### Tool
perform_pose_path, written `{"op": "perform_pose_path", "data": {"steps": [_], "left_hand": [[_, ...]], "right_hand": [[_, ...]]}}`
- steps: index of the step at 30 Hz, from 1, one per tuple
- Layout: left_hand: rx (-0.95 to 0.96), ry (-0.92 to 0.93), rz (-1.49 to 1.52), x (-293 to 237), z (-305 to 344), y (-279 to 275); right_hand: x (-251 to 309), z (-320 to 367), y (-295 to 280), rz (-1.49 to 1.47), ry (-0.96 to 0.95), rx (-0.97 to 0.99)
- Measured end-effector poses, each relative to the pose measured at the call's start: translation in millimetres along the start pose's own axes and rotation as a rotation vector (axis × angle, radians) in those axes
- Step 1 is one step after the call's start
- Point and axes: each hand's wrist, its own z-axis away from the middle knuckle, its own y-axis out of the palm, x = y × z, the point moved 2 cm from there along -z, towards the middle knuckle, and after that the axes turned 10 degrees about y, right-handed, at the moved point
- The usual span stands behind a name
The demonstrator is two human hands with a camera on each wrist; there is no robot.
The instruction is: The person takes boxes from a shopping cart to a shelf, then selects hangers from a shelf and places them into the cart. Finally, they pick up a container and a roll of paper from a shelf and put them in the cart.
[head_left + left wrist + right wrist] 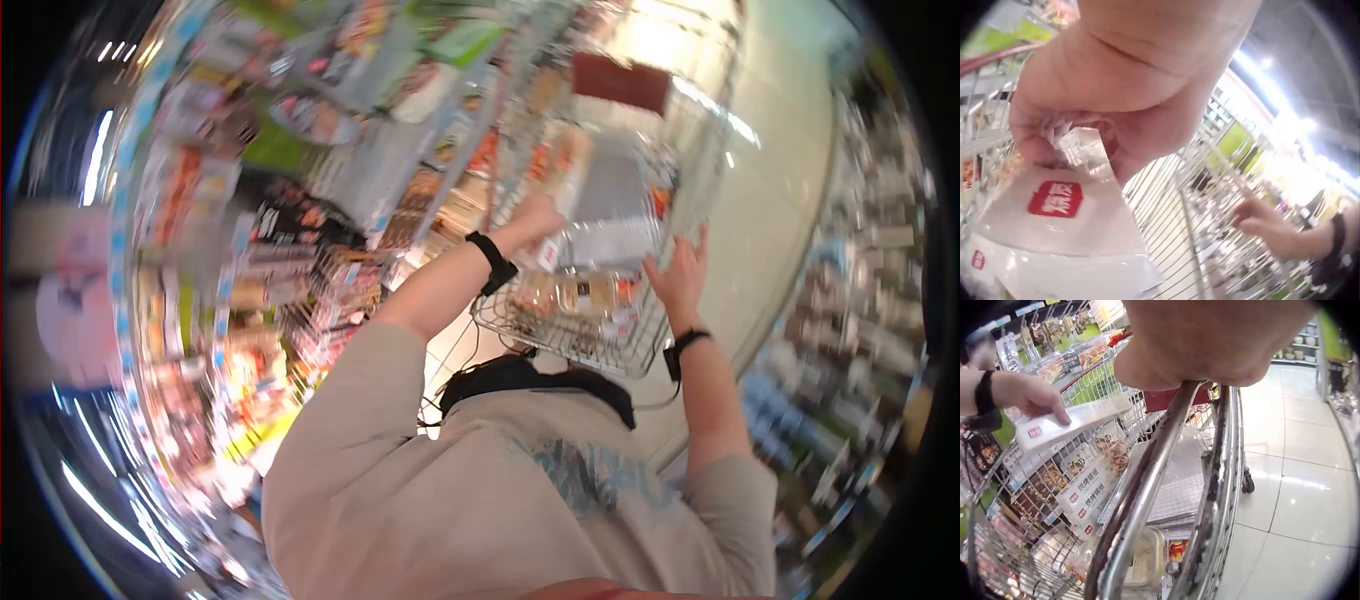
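Observation:
My left hand (538, 220) pinches the near end of a long white carton (1066, 231) bearing a red logo, with thumb and fingers around it. In the right wrist view the carton slants over the inside of a wire shopping cart (1100, 544). Below it stand similar white boxes (1085, 487) with printed lettering, against the cart's side. My right hand (682, 280) is at the cart's right rail (1147, 494), with some fingers extended in the head view; the right wrist view hides its fingertips.
Flat grey packs (1175, 475) and a clear tub (1146, 559) lie in the cart. A dark red panel (620, 82) is at its far end. Packed store shelves (300, 220) line the left; more shelving (870, 330) stands right, across a tiled floor (1294, 519).

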Motion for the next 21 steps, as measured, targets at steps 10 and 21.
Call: {"op": "perform_pose_path", "data": {"steps": [10,21], "left_hand": [[-0.508,0.398,0.110,94.5,198.5,-149.4],[-0.789,-0.349,-0.307,366.0,75.0,-174.8]], "right_hand": [[10.1,6.5,-3.6,0.132,0.025,0.069],[16.4,3.2,8.6,0.220,0.086,0.045]]}}
